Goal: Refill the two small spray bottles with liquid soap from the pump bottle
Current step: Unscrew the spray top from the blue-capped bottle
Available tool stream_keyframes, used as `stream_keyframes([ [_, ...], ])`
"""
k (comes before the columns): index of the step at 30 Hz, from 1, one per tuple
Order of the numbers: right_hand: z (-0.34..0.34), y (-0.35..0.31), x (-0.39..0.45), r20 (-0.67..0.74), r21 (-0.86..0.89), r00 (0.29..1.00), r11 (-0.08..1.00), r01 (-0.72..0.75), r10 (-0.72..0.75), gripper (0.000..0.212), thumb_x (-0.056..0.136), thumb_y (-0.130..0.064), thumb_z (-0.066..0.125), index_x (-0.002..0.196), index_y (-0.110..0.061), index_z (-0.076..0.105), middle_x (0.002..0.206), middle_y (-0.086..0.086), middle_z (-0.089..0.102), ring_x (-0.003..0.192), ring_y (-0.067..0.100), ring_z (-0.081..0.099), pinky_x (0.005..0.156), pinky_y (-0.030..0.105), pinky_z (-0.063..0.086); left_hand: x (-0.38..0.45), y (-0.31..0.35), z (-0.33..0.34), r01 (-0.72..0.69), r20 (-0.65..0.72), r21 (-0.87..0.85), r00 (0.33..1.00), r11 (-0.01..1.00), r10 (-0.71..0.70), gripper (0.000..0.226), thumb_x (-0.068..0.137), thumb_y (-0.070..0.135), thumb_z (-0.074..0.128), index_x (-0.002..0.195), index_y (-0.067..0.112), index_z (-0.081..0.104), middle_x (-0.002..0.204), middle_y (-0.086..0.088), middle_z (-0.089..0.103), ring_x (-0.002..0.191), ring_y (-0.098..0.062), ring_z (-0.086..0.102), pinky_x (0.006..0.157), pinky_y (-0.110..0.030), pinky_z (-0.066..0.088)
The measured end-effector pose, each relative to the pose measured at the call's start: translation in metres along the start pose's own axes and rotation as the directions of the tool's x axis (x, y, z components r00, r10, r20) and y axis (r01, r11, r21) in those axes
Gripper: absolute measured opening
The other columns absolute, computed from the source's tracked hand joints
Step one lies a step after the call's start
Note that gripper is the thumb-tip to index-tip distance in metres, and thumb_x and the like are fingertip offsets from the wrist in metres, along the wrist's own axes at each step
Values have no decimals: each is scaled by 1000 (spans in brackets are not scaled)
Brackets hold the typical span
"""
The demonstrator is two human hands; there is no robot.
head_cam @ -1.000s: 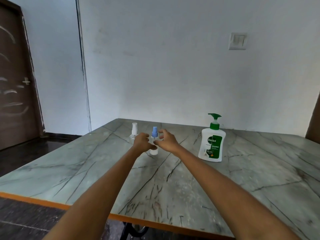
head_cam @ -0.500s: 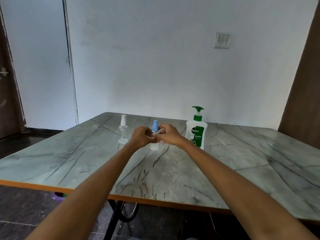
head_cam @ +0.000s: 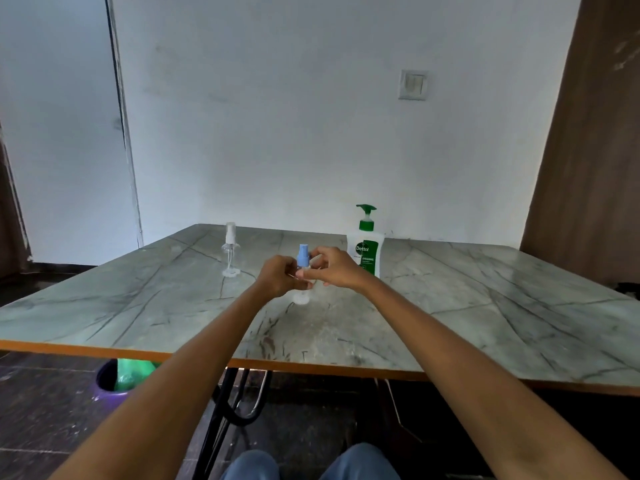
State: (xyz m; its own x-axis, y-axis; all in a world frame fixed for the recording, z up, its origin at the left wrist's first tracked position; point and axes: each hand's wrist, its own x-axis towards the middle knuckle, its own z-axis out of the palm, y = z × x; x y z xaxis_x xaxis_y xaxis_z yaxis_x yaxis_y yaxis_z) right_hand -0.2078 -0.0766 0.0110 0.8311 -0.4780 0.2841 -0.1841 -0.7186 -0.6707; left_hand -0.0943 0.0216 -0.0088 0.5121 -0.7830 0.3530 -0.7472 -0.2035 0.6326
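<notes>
Hands have closed on the blue bottle (head_cam: 302, 271) between them, left (head_cam: 280, 277) gripping its body, right (head_cam: 332, 266) pinching its neck, so uncapping looks next.

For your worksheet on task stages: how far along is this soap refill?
Nothing looks filled. In hand: left hand and right hand grip the blue-topped spray bottle, top still on. Left: open it, fill both it and the white-topped bottle from the untouched pump bottle.

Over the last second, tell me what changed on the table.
Both hands closed in on the blue-capped spray bottle: left hand now holds its body, right hand pinches near the cap. White-capped spray bottle and pump bottle stayed put.
</notes>
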Motion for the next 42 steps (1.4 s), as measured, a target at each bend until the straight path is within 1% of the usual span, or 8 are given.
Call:
stream_keyframes([
  [4, -28, 14, -2, -435, -32, 897, 997, 71, -78, 29, 82, -38, 68, 94, -12, 63, 87, -1, 65, 82, 14, 61, 68, 24, 45, 6, -2, 4, 24, -1, -34, 1000, 999, -24, 30, 68, 19, 81, 63, 17, 52, 68, 0, 53, 67, -15, 48, 58, -17, 31],
  [8, -52, 49, 3, -677, -66, 736, 997, -28, -24, 40, 84, -33, 66, 116, -13, 54, 113, 6, 59, 109, 22, 52, 77, 27, 40, 10, -6, 3, 55, 40, -78, 998, 995, -52, 32, 67, 18, 82, 59, 19, 52, 60, 6, 50, 58, -8, 45, 58, -17, 33],
  [11, -59, 71, 11, -607, 102, 775, 984, -148, 179, 68, 78, -32, 72, 134, -12, 39, 132, 11, 47, 128, 26, 37, 93, 34, 39, 12, -8, 2, 57, 63, -71, 997, 996, -53, 34, 66, 20, 83, 57, 17, 51, 57, 4, 46, 55, -9, 41, 57, -18, 31],
  [15, -62, 88, 23, -521, 247, 807, 954, -171, 279, 78, 76, -30, 75, 139, -13, 32, 141, 13, 40, 133, 28, 35, 105, 40, 37, 15, -9, 1, 51, 86, -46, 995, 998, -47, 30, 65, 22, 84, 62, 14, 55, 59, 4, 49, 54, -8, 41, 56, -17, 31],
  [27, -65, 87, 28, -426, 324, 854, 931, -165, 300, 50, 76, -16, 76, 120, -8, 53, 120, 12, 61, 95, 20, 58, 88, 36, 50, 15, -11, 1, 25, 90, -48, 996, 999, -20, 28, 66, 22, 83, 67, 11, 57, 65, -1, 52, 57, -9, 43, 57, -19, 33],
  [32, -74, 78, 13, -344, 278, 897, 943, -183, 276, 40, 79, -13, 73, 115, -6, 58, 116, 11, 65, 102, 24, 61, 92, 38, 50, 8, -8, 2, 28, 59, -57, 998, 998, -25, 33, 68, 18, 82, 58, 19, 50, 59, 6, 47, 56, -6, 41, 55, -16, 31],
  [37, -87, 68, -21, -204, 281, 957, 949, -143, 204, 39, 86, -8, 65, 123, -4, 56, 113, 11, 62, 101, 21, 57, 82, 31, 49, 2, -4, 5, 33, 30, -50, 999, 998, -31, 24, 71, 16, 79, 75, 10, 57, 67, 2, 51, 60, -6, 44, 55, -14, 31],
  [42, -104, 71, -50, -117, 303, 971, 939, -165, 208, 42, 85, -9, 66, 125, -3, 53, 115, 15, 62, 110, 27, 58, 100, 47, 46, -4, -2, 12, 22, -46, -40, 999, 999, -24, 31, 73, 16, 78, 63, 13, 48, 62, 2, 46, 67, -15, 43, 55, -17, 29],
])
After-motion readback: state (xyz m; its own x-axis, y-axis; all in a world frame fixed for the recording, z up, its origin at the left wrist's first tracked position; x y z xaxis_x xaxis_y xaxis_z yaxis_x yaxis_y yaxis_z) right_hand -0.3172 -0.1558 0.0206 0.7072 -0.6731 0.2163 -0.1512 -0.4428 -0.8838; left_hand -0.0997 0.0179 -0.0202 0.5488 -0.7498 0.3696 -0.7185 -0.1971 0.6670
